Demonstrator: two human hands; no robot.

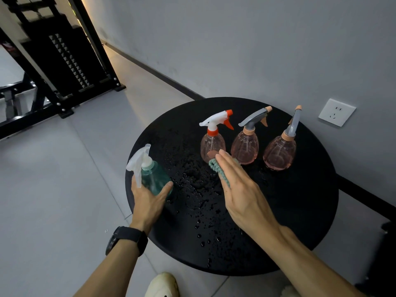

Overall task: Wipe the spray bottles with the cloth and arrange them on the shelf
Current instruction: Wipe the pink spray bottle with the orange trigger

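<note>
Left hand (147,200) grips teal bottle (153,177); flat right hand (237,187) presses cloth (217,168).

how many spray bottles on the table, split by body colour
Pink body: 3, namely the white-and-red-trigger bottle and two grey-trigger bottles
Teal body: 1, the teal bottle gripped by the left hand
Total: 4
</note>
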